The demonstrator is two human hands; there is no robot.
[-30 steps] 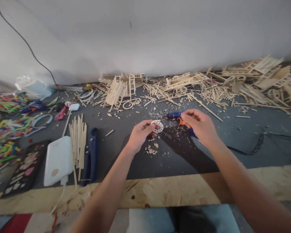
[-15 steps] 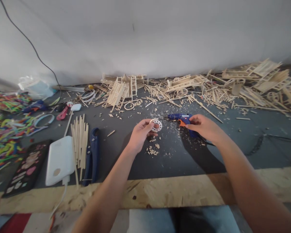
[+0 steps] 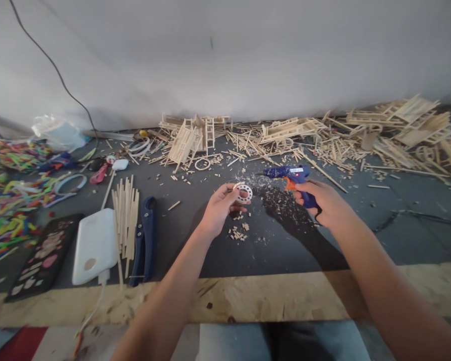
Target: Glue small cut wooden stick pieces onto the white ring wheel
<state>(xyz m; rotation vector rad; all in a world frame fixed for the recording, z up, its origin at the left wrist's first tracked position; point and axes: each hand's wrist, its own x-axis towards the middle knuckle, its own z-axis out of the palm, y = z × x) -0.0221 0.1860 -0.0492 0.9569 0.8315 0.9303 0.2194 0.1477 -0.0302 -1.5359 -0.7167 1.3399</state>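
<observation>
My left hand [image 3: 220,208] pinches a small round wooden wheel [image 3: 243,192] made of a ring and short spokes, held just above the dark table top [image 3: 218,250]. My right hand [image 3: 325,203] is closed round the handle of a blue hot glue gun [image 3: 291,175] with an orange trigger. The gun is lifted off the table and its nozzle points left toward the wheel, a short gap away. A little heap of cut wood bits [image 3: 238,231] lies under the left hand.
A bundle of thin sticks [image 3: 126,215], blue cutting pliers [image 3: 145,238], a white power bank [image 3: 93,245] and a dark phone [image 3: 41,255] lie at the left. Stick models and scraps [image 3: 285,133] crowd the back by the wall. Coloured strips [image 3: 7,190] fill the far left.
My right hand went down onto the glue gun, gripped it and raised it off the table toward the wheel. The left hand kept the wheel almost still.
</observation>
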